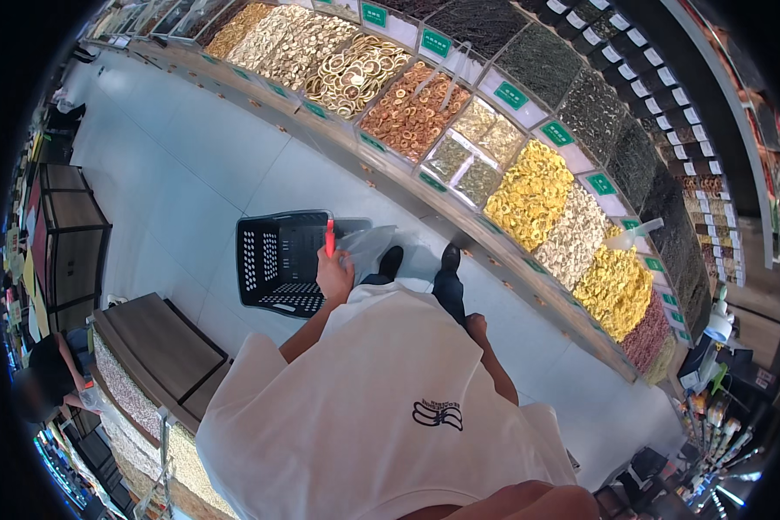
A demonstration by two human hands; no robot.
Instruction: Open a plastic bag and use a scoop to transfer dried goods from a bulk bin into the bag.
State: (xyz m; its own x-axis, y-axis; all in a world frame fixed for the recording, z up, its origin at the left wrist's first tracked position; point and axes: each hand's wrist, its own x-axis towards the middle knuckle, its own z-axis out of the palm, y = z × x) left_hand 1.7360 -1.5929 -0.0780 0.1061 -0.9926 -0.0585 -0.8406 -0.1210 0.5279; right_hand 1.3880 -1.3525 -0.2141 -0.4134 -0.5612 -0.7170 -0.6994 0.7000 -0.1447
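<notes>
My left hand (336, 273) is closed around the red handle (330, 238) of a black plastic shopping basket (252, 260) with perforated walls. The basket hangs at my left side, above the tiled floor. A clear plastic bag (369, 246) trails out beside that hand, toward my shoes; whether the fingers also pinch it is hard to make out. Low by my right leg, my right hand (476, 325) has curled fingers and nothing visible in them. My white T-shirt (390, 390) hides part of the right wrist.
A long counter (429, 208) of bins runs diagonally along my front and right. It holds dried lemon slices (357, 75), reddish dried rings (416, 107), yellow dried flowers (530, 195) and dark dried goods (539, 62). Another person (58, 370) stands by grain bins (120, 383) at left.
</notes>
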